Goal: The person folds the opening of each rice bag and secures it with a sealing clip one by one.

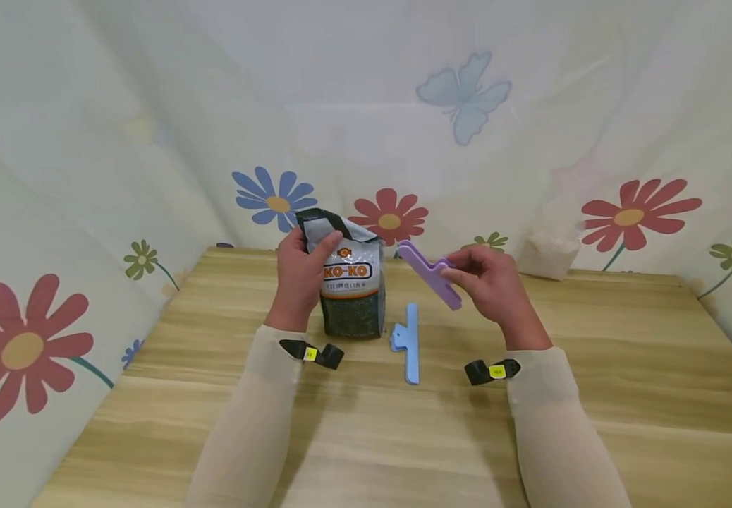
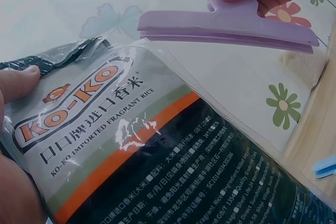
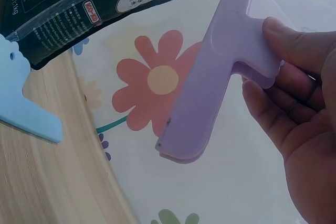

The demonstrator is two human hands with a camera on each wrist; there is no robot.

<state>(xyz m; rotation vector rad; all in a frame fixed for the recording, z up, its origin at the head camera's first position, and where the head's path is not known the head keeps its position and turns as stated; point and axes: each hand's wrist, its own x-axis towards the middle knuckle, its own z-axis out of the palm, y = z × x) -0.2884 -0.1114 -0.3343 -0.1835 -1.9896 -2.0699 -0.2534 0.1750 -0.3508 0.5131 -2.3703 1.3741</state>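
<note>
So my head cam looks forward and down from up high, far enough back to fit my left hand [image 1: 298, 271], right hand [image 1: 489, 286], the tabletop [image 1: 366, 451] and the flowery backdrop [image 1: 353, 70]. Left wrist view's way closer, facing the printed front of the rice bag [image 2: 147, 145]. Right wrist one's also tight, facing my right hand and the purple clip [image 3: 197, 93], with the tabletop's edge running at a slant. Both wrist views share the bag, that clip and part of the blue clip [image 3: 23, 111].

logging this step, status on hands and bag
Left hand grips bag. Right hand pinches purple clip, apart from bag. Blue clip on table, seemingly not blocking.
</note>
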